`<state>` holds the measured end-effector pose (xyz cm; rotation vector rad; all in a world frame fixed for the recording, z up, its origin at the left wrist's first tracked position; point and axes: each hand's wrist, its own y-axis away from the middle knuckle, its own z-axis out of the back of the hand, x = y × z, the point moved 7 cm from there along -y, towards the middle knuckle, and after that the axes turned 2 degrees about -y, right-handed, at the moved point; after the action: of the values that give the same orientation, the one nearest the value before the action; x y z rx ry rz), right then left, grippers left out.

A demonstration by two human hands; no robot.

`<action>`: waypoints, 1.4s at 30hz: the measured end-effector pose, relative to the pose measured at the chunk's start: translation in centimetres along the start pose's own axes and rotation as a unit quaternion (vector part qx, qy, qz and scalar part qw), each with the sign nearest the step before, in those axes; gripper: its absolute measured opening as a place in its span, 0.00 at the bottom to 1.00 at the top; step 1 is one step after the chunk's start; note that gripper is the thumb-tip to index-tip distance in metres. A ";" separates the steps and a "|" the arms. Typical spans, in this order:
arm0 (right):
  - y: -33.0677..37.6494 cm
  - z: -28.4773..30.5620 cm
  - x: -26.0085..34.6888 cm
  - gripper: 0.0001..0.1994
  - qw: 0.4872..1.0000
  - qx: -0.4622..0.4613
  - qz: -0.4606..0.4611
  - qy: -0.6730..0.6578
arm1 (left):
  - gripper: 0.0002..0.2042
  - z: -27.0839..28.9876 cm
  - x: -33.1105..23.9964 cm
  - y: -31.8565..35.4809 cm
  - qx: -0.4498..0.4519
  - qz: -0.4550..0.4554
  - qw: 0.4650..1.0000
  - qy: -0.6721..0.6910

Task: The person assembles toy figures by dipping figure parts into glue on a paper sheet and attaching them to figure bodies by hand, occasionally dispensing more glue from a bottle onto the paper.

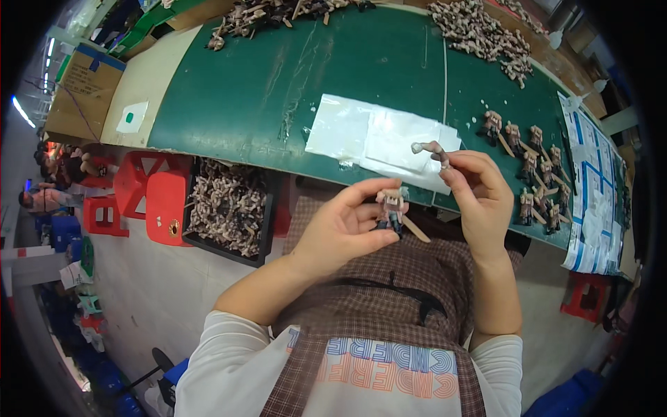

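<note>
Between the thumb and fingers of my left hand (342, 226) is a small toy figure (392, 203) with a pale upper body and dark legs; a flat tan blade-like piece (417, 231) sticks out below it. A thin, bent, greyish-pink piece with a pale rounded end (435, 151) is pinched by my right hand (481, 194), above and to the right of the figure. The two pieces are apart. Beneath the hands, a white sheet (337, 132) lies at the near edge of the green table (240, 90).
Several similar figures (529, 167) stand on the right, beside printed sheets (590, 181). Heaps of small parts (479, 35) lie at the far edge. A black crate (229, 215) full of parts rests on the left near red stools (165, 201). A cardboard box (85, 94) is farther left.
</note>
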<state>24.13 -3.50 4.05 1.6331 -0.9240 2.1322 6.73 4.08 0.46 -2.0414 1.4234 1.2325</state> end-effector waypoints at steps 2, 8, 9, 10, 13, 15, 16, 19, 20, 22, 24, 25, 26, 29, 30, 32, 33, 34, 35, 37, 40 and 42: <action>1.0 0.5 0.6 0.09 0.999 -0.012 0.015 -0.032 | 0.32 -0.2 -0.5 0.0 -0.007 -0.007 1.000 -0.022; 4.5 -0.6 5.3 0.14 0.957 0.129 0.240 0.096 | 0.36 -1.9 -1.7 0.1 0.020 -0.051 0.992 -0.112; 4.7 -0.7 5.4 0.14 0.950 0.143 0.255 0.111 | 0.37 -2.3 -2.0 0.1 0.030 -0.079 0.985 -0.148; 4.9 -0.6 5.3 0.14 0.950 0.142 0.254 0.112 | 0.37 -2.4 -2.0 0.1 0.032 -0.077 0.986 -0.148; 5.3 -0.3 5.5 0.15 0.943 0.131 0.276 0.130 | 0.37 -3.1 -2.3 0.3 0.049 -0.108 0.973 -0.200; 5.4 -0.1 5.5 0.15 0.942 0.126 0.279 0.139 | 0.38 -3.2 -2.1 0.3 0.048 -0.100 0.974 -0.197; 5.5 0.1 5.5 0.15 0.942 0.125 0.279 0.138 | 0.38 -3.3 -2.1 0.4 0.048 -0.099 0.974 -0.198; 5.6 0.2 5.3 0.15 0.940 0.123 0.285 0.142 | 0.38 -3.4 -2.0 0.5 0.039 -0.092 0.976 -0.193; 5.7 0.1 5.3 0.15 0.940 0.125 0.285 0.142 | 0.38 -3.4 -1.9 0.6 0.041 -0.092 0.975 -0.198; 5.7 0.1 5.2 0.15 0.939 0.126 0.285 0.143 | 0.38 -3.5 -1.9 0.6 0.045 -0.091 0.974 -0.202; 5.7 0.0 5.3 0.15 0.938 0.120 0.291 0.144 | 0.38 -3.5 -1.9 0.6 0.041 -0.088 0.976 -0.193; 5.7 0.0 5.2 0.15 0.938 0.119 0.291 0.144 | 0.38 -3.4 -1.9 0.6 0.042 -0.088 0.976 -0.194; 5.7 0.0 5.1 0.14 0.937 0.120 0.293 0.144 | 0.38 -3.4 -1.8 0.6 0.045 -0.093 0.975 -0.196; 5.8 -0.2 5.1 0.14 0.935 0.121 0.302 0.145 | 0.38 -3.4 -2.0 0.8 0.048 -0.095 0.974 -0.201; 5.8 -0.2 5.2 0.14 0.932 0.120 0.308 0.148 | 0.39 -3.4 -2.0 0.9 0.048 -0.093 0.974 -0.202; 6.0 -0.2 5.3 0.14 0.927 0.118 0.320 0.158 | 0.39 -3.4 -2.0 1.0 0.053 -0.095 0.973 -0.202; 6.2 -0.2 5.4 0.14 0.921 0.115 0.332 0.168 | 0.40 -3.4 -2.0 1.0 0.059 -0.098 0.973 -0.202; 6.3 -0.2 5.4 0.14 0.921 0.115 0.332 0.168 | 0.40 -3.3 -1.9 1.0 0.059 -0.097 0.973 -0.202; 6.7 -0.1 5.5 0.14 0.916 0.105 0.343 0.178 | 0.38 -3.4 -2.0 1.1 0.073 -0.116 0.974 -0.180; 7.1 0.0 5.7 0.15 0.912 0.097 0.352 0.186 | 0.36 -3.6 -2.1 1.4 0.086 -0.132 0.975 -0.159; 7.4 0.1 6.4 0.14 0.907 0.118 0.360 0.184 | 0.32 -3.0 -1.4 1.4 0.054 -0.071 0.996 -0.010; 7.7 0.1 6.7 0.14 0.902 0.138 0.363 0.189 | 0.28 -2.8 -1.2 1.4 0.069 -0.106 0.987 -0.094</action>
<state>17.59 -10.23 7.97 0.9648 -1.2752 3.0520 6.61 2.21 3.21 -1.8729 1.1406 1.1675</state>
